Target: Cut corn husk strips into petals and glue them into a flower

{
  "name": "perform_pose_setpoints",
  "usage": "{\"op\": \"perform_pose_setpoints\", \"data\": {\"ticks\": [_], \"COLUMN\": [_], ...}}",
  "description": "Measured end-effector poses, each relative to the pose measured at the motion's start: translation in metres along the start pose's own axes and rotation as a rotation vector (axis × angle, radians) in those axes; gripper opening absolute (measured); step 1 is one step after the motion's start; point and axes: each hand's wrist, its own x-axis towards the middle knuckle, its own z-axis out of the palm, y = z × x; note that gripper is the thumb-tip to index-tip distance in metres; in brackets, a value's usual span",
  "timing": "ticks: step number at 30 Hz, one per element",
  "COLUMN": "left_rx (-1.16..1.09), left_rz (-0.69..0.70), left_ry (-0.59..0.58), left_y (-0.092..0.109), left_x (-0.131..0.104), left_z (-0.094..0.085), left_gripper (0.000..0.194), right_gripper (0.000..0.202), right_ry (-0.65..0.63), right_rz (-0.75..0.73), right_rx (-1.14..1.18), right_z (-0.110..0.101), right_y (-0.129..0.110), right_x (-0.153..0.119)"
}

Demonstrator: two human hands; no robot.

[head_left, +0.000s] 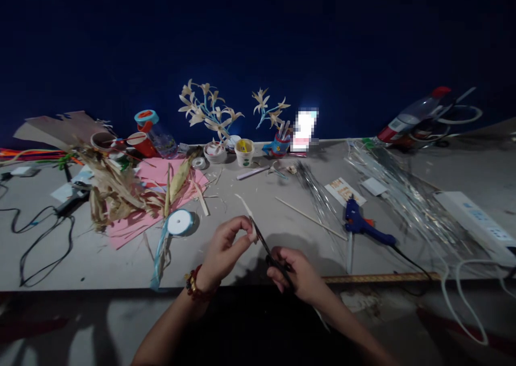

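My left hand [226, 245], with a beaded bracelet at the wrist, pinches a thin pale strip [244, 205] that looks like dried corn husk. The strip's curved end sticks up past my fingertips. My right hand [297, 273] is wrapped round the handles of dark scissors [263, 239]. Their blades point up and left and meet the strip close to my left fingers; whether the blades are parted I cannot tell. Both hands are over the table's front edge. To the left lie a roll of light blue tape [179, 222] and dried husks [121, 191] on pink paper [127, 231].
A blue glue gun [363, 223], a thin stick [308, 217] and bundled wires [316, 191] lie to the right, near a power strip [475, 221]. Husk flowers [209, 108] stand at the back beside a white cup [244, 153]. A wooden ruler [379, 278] runs along the front edge.
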Motion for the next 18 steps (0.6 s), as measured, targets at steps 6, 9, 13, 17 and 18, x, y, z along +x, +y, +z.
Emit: {"op": "perform_pose_setpoints", "data": {"ticks": [6,9,13,17,18], "left_rx": [-0.017,-0.040,-0.069,0.011,0.041], "left_rz": [-0.006,-0.053,-0.178,-0.197,-0.184], "left_ry": [-0.066,-0.101,-0.195,-0.311,-0.332], "left_y": [0.001,0.000,-0.002,0.003,0.005], "left_x": [0.003,0.003,0.004,0.006,0.007], "left_z": [-0.006,-0.007,-0.008,-0.008,-0.008], "left_gripper": [0.018,0.018,0.019,0.015,0.013], "right_gripper": [0.051,0.048,0.045,0.041,0.039], "right_ry": [0.042,0.121,0.213,0.164,0.142], "right_rz": [0.014,0.009,-0.146,-0.250,-0.248], "right_rx": [0.015,0.041,0.155,0.247,0.239], "right_z": [-0.005,-0.010,-0.015,-0.015,-0.015], "right_y": [0.006,0.004,-0.012,-0.029,-0.031], "right_x": [0.005,0.009,0.018,0.029,0.031]}}
